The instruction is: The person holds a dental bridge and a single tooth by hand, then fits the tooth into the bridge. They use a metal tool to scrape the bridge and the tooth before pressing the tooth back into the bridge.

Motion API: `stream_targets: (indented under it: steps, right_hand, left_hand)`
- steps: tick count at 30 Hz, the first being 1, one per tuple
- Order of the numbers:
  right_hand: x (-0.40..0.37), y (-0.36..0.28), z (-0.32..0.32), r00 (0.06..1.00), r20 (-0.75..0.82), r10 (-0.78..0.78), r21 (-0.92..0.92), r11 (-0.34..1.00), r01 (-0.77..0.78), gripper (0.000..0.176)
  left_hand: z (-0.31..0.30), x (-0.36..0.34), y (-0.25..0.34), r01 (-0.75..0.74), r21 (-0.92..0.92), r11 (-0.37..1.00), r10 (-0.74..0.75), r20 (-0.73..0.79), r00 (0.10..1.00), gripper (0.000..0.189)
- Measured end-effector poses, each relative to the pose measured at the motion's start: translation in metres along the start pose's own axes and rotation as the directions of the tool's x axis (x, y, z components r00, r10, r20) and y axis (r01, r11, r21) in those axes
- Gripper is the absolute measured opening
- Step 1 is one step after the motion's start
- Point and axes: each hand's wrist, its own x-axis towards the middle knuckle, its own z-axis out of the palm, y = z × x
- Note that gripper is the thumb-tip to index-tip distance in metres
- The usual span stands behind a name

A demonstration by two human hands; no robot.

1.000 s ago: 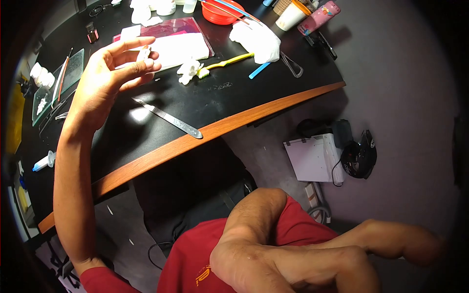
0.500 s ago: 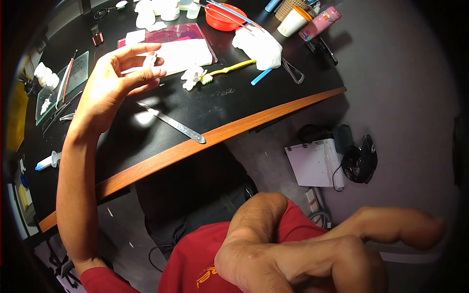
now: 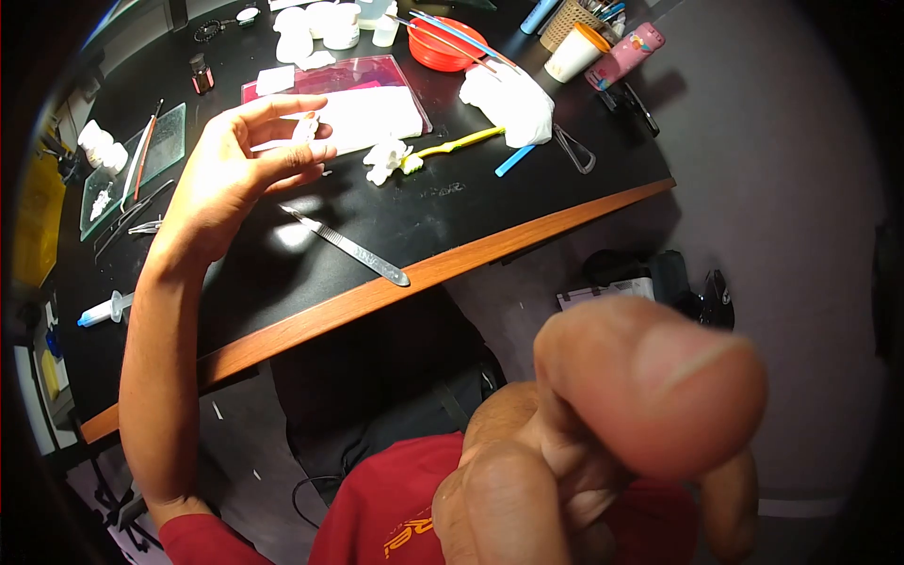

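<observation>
My left hand (image 3: pixel 240 169), above the black desk, pinches a small white object (image 3: pixel 307 128) between thumb and fingers. My right hand (image 3: pixel 603 443) is raised very near the camera, blurred, one fingertip pointing at the lens; nothing shows between its spread fingers. Below my left hand, a scalpel (image 3: pixel 353 250) lies with its handle end over the wooden edge. Right of my left hand are a crumpled white wad (image 3: pixel 387 161) and a yellow toothbrush (image 3: pixel 461 141). A folded white cloth (image 3: pixel 372 115) lies on a pink folder (image 3: pixel 377 68) behind.
A red bowl (image 3: pixel 441 47), a white cup (image 3: pixel 574 53) and a pink container (image 3: pixel 625 56) stand at the back. Tweezers (image 3: pixel 574 151) lie at the right. Left are a glass plate (image 3: pixel 168 141) and a syringe (image 3: pixel 105 309). The desk's wooden edge (image 3: pixel 471 247) runs diagonally.
My right hand has moved up and closer to the camera, one finger now toward the lens. The view has shifted slightly; my left hand keeps its pinch.
</observation>
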Motion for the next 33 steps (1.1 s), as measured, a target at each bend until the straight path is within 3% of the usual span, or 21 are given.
stream_targets:
  steps: [4, 7, 11, 12, 13, 19, 22, 26, 30, 33]
  right_hand:
    - [0.004, -0.004, -0.004, 0.998, 0.052, 0.032, -0.12, 0.992, -0.026, 0.011]
    - [0.02, 0.01, -0.034, 0.993, 0.092, 0.081, -0.338, 0.94, -0.045, 0.015]
    - [0.066, 0.05, -0.119, 0.954, 0.162, 0.254, -0.785, 0.618, -0.031, 0.018]
    - [0.078, 0.055, -0.132, 0.958, 0.032, 0.285, -0.812, 0.566, -0.141, 0.017]
    - [0.09, 0.059, -0.146, 0.947, -0.042, 0.32, -0.808, 0.547, -0.221, 0.015]
    - [0.148, 0.083, -0.182, 0.819, 0.013, 0.573, -0.849, 0.439, -0.293, 0.011]
    - [0.162, 0.097, -0.188, 0.762, -0.011, 0.648, -0.841, 0.406, -0.357, 0.012]
    - [0.154, 0.11, -0.202, 0.793, 0.047, 0.608, -0.741, 0.554, -0.381, 0.021]
    - [0.143, 0.11, -0.207, 0.874, 0.162, 0.457, -0.804, 0.575, -0.151, 0.021]
    - [0.141, 0.106, -0.202, 0.86, 0.217, 0.462, -0.847, 0.527, -0.07, 0.015]
  left_hand:
    - [0.002, 0.0, 0.001, 0.011, 0.006, 1.0, -0.011, 0.012, 1.0, 0.055]
    - [-0.003, 0.001, -0.003, 0.024, 0.027, 0.999, -0.024, 0.032, 0.999, 0.055]
    - [-0.004, 0.001, -0.003, -0.006, -0.078, 0.997, 0.008, 0.028, 1.0, 0.054]
    - [-0.004, 0.001, -0.003, -0.016, -0.084, 0.996, 0.018, 0.025, 1.0, 0.05]
    - [-0.005, 0.001, -0.002, -0.016, -0.086, 0.996, 0.018, 0.023, 1.0, 0.049]
    - [-0.002, 0.0, 0.006, 0.028, -0.077, 0.997, -0.031, -0.038, 0.999, 0.047]
    - [-0.005, 0.004, -0.003, -0.017, -0.08, 0.997, 0.012, -0.063, 0.998, 0.042]
    - [-0.005, 0.004, -0.001, -0.042, -0.069, 0.997, 0.037, -0.066, 0.997, 0.04]
    - [0.0, 0.001, 0.006, -0.027, -0.052, 0.998, 0.024, -0.064, 0.998, 0.041]
    - [0.005, 0.001, 0.007, 0.0, -0.091, 0.996, -0.007, -0.08, 0.997, 0.042]
